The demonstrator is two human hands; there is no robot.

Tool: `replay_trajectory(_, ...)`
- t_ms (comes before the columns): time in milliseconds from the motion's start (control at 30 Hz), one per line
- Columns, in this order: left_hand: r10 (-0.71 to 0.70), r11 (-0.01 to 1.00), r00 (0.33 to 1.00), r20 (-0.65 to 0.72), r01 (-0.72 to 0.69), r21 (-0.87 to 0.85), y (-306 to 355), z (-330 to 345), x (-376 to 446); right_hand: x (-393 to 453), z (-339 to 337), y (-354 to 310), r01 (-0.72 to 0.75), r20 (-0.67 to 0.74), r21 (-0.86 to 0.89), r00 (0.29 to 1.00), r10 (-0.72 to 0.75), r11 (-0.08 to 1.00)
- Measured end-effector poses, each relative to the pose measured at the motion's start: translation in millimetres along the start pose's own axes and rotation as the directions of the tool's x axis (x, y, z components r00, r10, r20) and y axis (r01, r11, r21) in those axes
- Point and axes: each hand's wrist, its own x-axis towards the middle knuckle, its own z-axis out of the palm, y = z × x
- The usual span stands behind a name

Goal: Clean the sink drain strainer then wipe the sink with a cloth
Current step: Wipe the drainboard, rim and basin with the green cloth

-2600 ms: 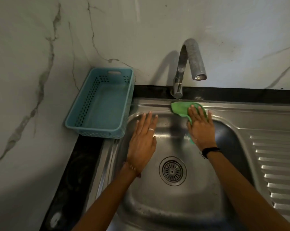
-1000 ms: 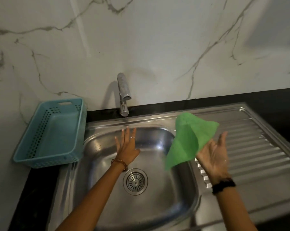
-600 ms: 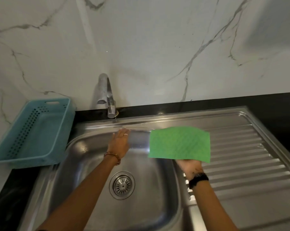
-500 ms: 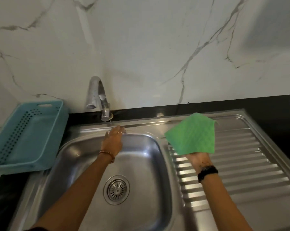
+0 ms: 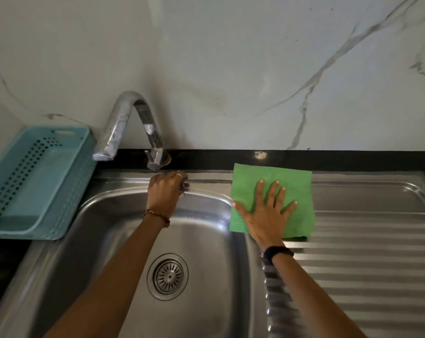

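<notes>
The green cloth [image 5: 295,186] lies spread flat on the steel sink's rim, at the near-left corner of the ribbed drainboard [image 5: 367,252]. My right hand [image 5: 265,213] presses on it, palm down, fingers spread. My left hand [image 5: 165,191] rests with curled fingers on the back rim of the sink [image 5: 206,185], just below the tap base. The round metal drain strainer [image 5: 168,276] sits in the bottom of the basin, between my forearms.
A curved chrome tap [image 5: 130,128] rises from the black counter strip behind the basin, spout turned left. A light blue perforated plastic basket [image 5: 67,191] stands left of the sink. A white marble wall runs along the back.
My right hand lifted the cloth out of the basin, opened it in the air, and laid it flat on the drainboard corner. My left hand moved from the basin wall up to the back rim.
</notes>
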Motion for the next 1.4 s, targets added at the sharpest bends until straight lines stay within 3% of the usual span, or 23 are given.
replay_trajectory(200,-0.015,0.999,1.0,-0.028,0.016,0.047,-4.6,2.2,2.4,3.8,22.3,-46.5,0.317,-0.056,-0.036,0.946,-0.318,0.948)
replay_trajectory(367,-0.033,0.995,0.998,-0.044,0.037,0.091,-2.8,3.4,4.7,0.2,24.1,-109.7,0.545,-0.04,0.109,0.838,-0.544,0.831)
replay_trajectory(467,-0.039,0.994,0.998,-0.056,0.045,0.099,-5.5,5.9,4.5,1.3,19.4,-125.6,0.529,-0.068,0.084,0.849,-0.524,0.845)
replay_trajectory(600,-0.049,0.99,0.999,-0.015,0.051,0.13,-5.2,5.1,6.0,16.4,9.2,-91.5,0.524,-0.109,0.071,0.85,-0.515,0.849)
replay_trajectory(800,-0.039,0.991,0.998,0.04,0.034,0.127,-4.1,2.1,6.0,14.6,-20.2,5.0,0.256,-0.105,0.091,0.963,-0.247,0.962)
replay_trajectory(967,-0.036,0.995,0.998,0.041,0.032,0.095,-6.4,3.1,6.0,14.5,-40.2,64.6,0.016,-0.178,0.115,0.984,0.004,0.993)
replay_trajectory(1100,-0.022,0.999,1.0,0.021,0.022,0.026,-10.6,4.8,4.8,19.4,-27.8,34.2,-0.054,-0.222,0.146,0.971,0.086,0.988)
replay_trajectory(1267,0.007,1.0,1.0,-0.006,-0.007,-0.004,-18.5,9.4,3.0,16.6,-0.3,-34.4,0.04,-0.308,0.188,0.951,0.02,0.981)
replay_trajectory(1400,-0.015,0.999,0.999,0.045,0.013,0.053,-13.9,7.2,3.1,8.7,11.0,-76.1,0.134,-0.237,0.154,0.967,-0.095,0.979)
